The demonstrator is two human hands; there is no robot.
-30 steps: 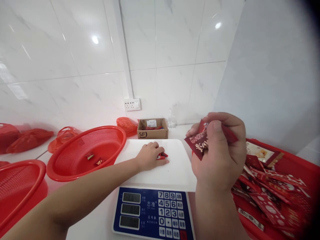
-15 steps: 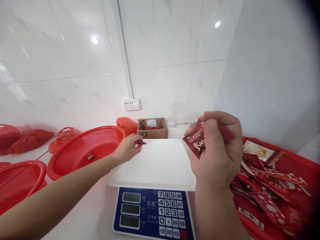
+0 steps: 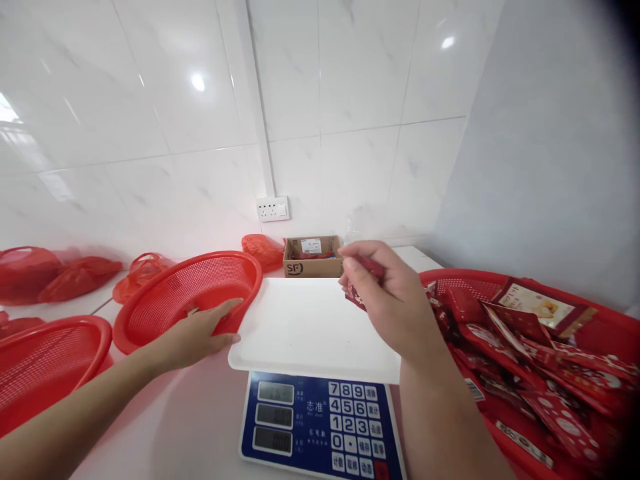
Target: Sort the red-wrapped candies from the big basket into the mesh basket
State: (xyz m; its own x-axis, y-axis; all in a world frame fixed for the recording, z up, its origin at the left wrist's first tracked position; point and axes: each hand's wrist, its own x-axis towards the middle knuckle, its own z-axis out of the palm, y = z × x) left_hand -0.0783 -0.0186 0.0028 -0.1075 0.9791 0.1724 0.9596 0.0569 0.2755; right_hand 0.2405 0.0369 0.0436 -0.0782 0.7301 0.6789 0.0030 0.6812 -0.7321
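My left hand (image 3: 203,332) is open, its fingers stretched out over the right rim of a red mesh basket (image 3: 150,293), beside the left edge of the scale's white pan (image 3: 310,327). Nothing shows in that hand. Over the right part of the pan, my right hand (image 3: 387,293) is closed around small red snack packets (image 3: 356,297). Their number is hidden by the fingers. A small gold-brown packet (image 3: 193,311) lies inside the basket. The blue keypad panel (image 3: 320,423) of the scale faces me.
On the right, a red basket (image 3: 470,275) holds several red snack packets. Another red basket (image 3: 95,327) stands at the far left. Red plastic bags (image 3: 80,277), a cardboard box (image 3: 313,267) and a clear plastic bottle (image 3: 354,228) are along the tiled wall.
My left hand has moved left and towards me from the pan to the basket's rim, opening; its red packet is gone from it. My right hand has moved left over the pan.
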